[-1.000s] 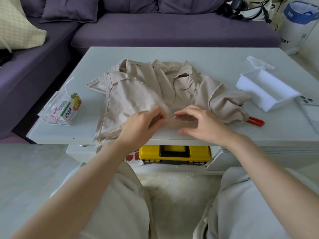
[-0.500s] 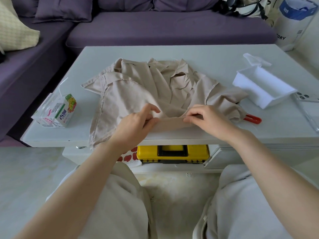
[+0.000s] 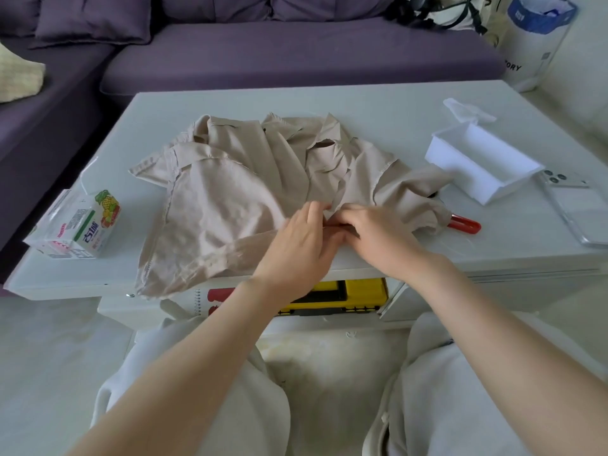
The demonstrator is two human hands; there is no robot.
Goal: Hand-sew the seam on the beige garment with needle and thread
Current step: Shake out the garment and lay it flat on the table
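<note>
In the head view, the beige garment (image 3: 230, 199) is spread on the bench (image 3: 362, 103), its near edge drawn to the front lip, presumably to bring the seam within reach. That edge is pinched by the left hand (image 3: 296, 245) and the right hand (image 3: 378, 235), both clamped on one fold; no needle can be made out. Right of the garment lie a red handle (image 3: 465, 224) and a white box (image 3: 483, 162); left, a juice carton (image 3: 82, 225); beyond, a purple sofa (image 3: 296, 57).

Purple fabric sofa (image 3: 296, 60) along far side, matching cushion (image 3: 88, 21) at its left, pale pillow (image 3: 16, 77) at left edge, low white table (image 3: 362, 103) in front, pale glossy floor (image 3: 49, 357) below, soft even daylight
</note>
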